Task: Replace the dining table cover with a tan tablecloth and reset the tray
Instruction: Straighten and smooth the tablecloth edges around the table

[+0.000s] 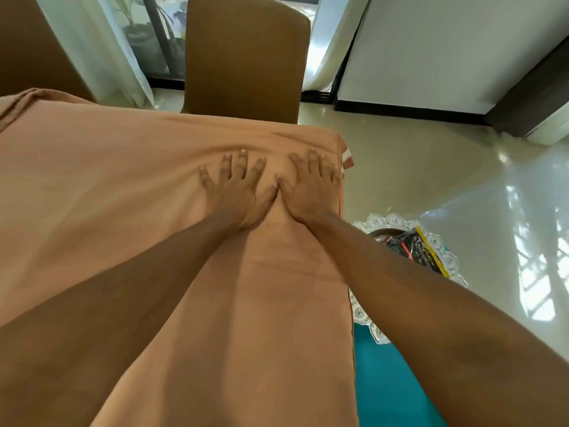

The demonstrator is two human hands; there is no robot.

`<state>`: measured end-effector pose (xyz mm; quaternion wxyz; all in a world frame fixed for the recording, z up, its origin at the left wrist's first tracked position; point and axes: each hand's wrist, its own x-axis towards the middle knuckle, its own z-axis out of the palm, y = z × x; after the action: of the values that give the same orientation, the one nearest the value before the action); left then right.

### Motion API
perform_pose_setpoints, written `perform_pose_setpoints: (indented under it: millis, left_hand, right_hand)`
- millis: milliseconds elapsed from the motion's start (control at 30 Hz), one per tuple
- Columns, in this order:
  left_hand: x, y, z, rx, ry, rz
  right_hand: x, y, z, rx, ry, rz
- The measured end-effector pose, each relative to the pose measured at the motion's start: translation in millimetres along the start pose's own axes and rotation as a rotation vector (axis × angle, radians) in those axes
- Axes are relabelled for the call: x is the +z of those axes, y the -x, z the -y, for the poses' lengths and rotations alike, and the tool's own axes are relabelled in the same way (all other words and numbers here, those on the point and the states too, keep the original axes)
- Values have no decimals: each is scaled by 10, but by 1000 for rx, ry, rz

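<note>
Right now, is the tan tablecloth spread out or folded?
Spread. The tan tablecloth lies flat and wide, hanging down at the right; left hand and right hand press flat on it.

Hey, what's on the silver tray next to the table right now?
A dark packet with a yellow edge lies on the silver tray. The right forearm and the tan tablecloth cover the rest of it, so anything else there is hidden.

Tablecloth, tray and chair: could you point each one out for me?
tan tablecloth [117, 186]: head view, smooth flat stretch on the tabletop's left part.
tray [392, 220]: head view, its ornate silver rim, far side.
chair [246, 63]: head view, middle of its brown backrest.
</note>
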<state>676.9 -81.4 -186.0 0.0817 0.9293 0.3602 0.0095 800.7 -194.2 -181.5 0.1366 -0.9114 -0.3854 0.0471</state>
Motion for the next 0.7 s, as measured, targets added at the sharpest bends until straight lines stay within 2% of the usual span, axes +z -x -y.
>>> perform_pose_setpoints:
  millis: [567,700]
  left_hand:
    - [-61,-101,-84,-1,-20,4]
    - [-130,-229,-107,35,0,-6]
  right_hand:
    - [-97,-280,-113,-41,50,-2]
    - [-114,-512,-152,7,7,-18]
